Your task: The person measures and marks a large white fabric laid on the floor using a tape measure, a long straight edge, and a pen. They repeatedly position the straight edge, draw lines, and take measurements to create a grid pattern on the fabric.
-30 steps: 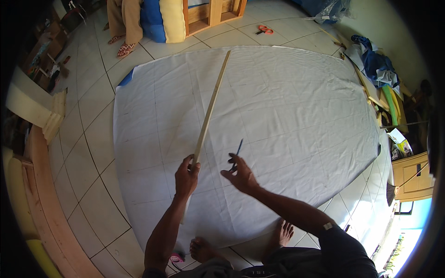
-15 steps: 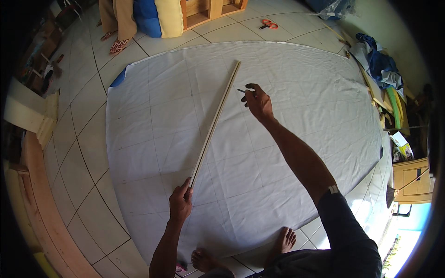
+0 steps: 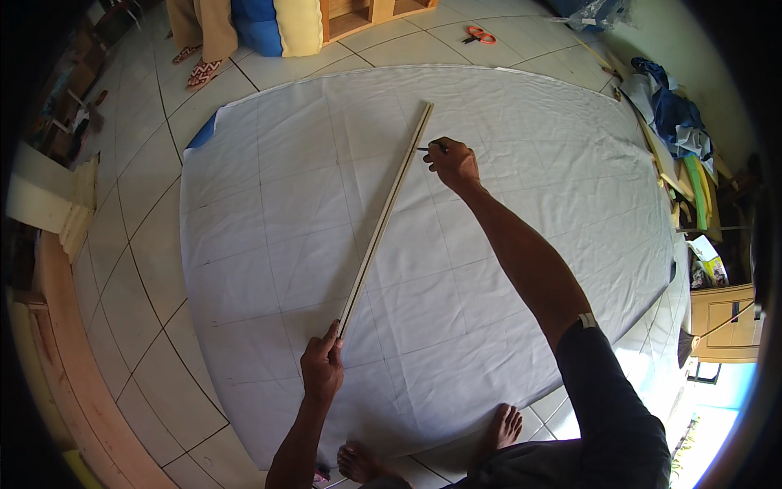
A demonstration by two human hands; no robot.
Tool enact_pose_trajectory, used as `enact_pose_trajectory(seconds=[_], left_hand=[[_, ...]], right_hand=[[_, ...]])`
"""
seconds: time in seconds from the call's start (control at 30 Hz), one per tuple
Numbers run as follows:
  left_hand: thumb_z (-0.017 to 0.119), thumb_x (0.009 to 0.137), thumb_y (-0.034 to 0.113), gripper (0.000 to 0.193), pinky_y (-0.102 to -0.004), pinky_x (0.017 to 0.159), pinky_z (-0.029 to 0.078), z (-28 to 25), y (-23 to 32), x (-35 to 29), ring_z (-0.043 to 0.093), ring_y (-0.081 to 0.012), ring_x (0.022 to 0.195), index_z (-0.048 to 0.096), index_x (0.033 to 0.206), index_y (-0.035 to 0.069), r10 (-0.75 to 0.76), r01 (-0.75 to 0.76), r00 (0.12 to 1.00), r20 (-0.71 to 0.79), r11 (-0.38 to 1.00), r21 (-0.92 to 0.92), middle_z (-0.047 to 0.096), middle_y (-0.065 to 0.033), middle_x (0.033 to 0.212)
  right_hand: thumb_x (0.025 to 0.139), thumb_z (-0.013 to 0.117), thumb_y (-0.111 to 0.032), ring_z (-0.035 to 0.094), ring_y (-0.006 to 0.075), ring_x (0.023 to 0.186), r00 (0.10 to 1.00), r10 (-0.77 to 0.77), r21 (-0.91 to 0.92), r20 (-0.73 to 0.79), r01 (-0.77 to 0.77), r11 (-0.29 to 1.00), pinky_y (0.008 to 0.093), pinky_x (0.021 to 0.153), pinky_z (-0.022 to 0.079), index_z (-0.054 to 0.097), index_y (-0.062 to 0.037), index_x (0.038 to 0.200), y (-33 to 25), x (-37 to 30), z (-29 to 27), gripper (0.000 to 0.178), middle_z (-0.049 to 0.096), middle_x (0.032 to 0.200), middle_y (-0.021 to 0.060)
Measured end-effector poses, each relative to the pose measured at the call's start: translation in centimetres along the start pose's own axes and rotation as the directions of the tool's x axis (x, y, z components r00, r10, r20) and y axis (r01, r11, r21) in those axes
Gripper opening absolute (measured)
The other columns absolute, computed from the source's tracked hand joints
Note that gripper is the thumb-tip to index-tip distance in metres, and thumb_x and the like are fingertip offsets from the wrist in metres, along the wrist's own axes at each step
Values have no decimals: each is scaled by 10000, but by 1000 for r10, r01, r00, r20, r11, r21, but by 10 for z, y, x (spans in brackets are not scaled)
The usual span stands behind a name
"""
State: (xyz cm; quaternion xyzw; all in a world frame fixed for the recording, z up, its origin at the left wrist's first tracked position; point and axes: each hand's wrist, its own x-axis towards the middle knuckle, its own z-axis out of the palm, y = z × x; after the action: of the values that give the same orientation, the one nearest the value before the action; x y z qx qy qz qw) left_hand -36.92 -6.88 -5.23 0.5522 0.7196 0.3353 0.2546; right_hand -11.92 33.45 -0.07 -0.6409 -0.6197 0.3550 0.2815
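A large sheet of white fabric (image 3: 505, 244), marked with a grid of thin drawn lines, lies spread over the floor. Across it runs a long, narrow straightedge strip (image 3: 383, 220), slanting up to the right. My left hand (image 3: 323, 363) is closed on the strip's near end. Farther up, my right hand (image 3: 452, 161) pinches a slim dark pen (image 3: 423, 149), whose tip points left at the strip's right edge near the far end. I cannot tell whether the tip touches the fabric or the strip.
Orange-handled scissors (image 3: 481, 35) lie on the tiled floor (image 3: 138, 269) beyond the fabric. A person in patterned sandals (image 3: 204, 73) stands at the far left by a blue and cream cushion (image 3: 277, 28). Blue cloth (image 3: 680, 114) and wood pieces are piled at right. My bare feet are at the near edge.
My right hand has moved slightly up and left relative to the strip, bringing the pen to its edge, and its fingers have drawn together. The left hand stays at the strip's near end.
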Motion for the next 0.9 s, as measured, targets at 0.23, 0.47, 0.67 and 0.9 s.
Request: enact_pose_trajectory(seconds=[0.23, 0.47, 0.67, 0.9], left_hand=[[741, 965, 46, 429, -360, 628, 496, 2, 0, -2, 511, -224, 638, 712, 1381, 148, -5, 5, 1000, -16, 1000, -20, 529, -91, 745], [752, 959, 64, 424, -364, 612, 492, 1, 3, -1, 510, -232, 617, 715, 1374, 141, -30, 30, 1000, 5, 1000, 9, 516, -97, 733], [773, 951, 101, 422, -377, 595, 491, -1, 5, 2, 510, -242, 598, 722, 1367, 153, -42, 37, 998, 49, 995, 89, 506, -105, 722], [772, 949, 105, 424, -395, 579, 489, 0, 11, 1, 523, -250, 585, 724, 1366, 166, -101, 96, 993, 65, 992, 78, 509, -105, 721]], right_hand=[[978, 571, -282, 773, 222, 829, 999, -31, -34, -29, 30, 999, 381, 821, 592, 787, -49, 1073, 0, 3, 8, 332, 809, 901, 89], [957, 584, -305, 775, 276, 864, 999, -36, -144, -33, 31, 989, 406, 851, 589, 799, -58, 1008, -1, 11, 11, 331, 804, 886, 95], [950, 602, -311, 773, 255, 820, 994, -110, -172, 23, 112, 979, 391, 816, 597, 798, -69, 967, -3, 22, 3, 311, 799, 857, 83], [973, 600, -283, 757, 152, 690, 994, 31, -78, 106, -23, 997, 329, 722, 597, 780, -32, 997, -14, 16, -2, 309, 786, 796, 68]])
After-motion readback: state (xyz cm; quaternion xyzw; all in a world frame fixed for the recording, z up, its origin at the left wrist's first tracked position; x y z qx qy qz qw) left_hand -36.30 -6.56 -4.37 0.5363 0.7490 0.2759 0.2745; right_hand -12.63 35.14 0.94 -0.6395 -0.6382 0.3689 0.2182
